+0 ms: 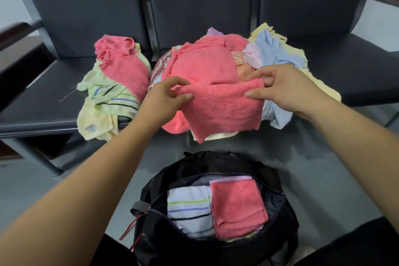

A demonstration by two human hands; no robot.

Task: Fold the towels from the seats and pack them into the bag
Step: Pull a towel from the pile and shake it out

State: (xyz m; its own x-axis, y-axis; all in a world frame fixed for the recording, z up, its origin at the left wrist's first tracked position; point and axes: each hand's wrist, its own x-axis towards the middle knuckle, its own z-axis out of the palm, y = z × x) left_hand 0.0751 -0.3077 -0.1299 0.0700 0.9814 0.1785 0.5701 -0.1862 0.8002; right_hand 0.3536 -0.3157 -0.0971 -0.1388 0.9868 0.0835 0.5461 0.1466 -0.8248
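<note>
Pink towel [222,110] hangs over the pile [203,60] on the middle seat [198,6], long axis left-to-right. Left hand [166,95] and right hand [282,88] each pinch its top edge, equally near. Bag [151,192] sits open below, toward me. Judgement: fold first.

A row of black padded seats [54,97] is carrying two heaps. A small crumpled heap of pink, pale green striped and pale yellow towels [112,84] is lying on the left seat, with its yellow corner hanging over the front edge. A bigger heap of pink, blue, yellow and lilac towels [274,49] is sitting on the middle seat and spilling towards the right one. In front of the seats, a black fabric bag [216,164] is standing open on the grey floor [323,168].
</note>
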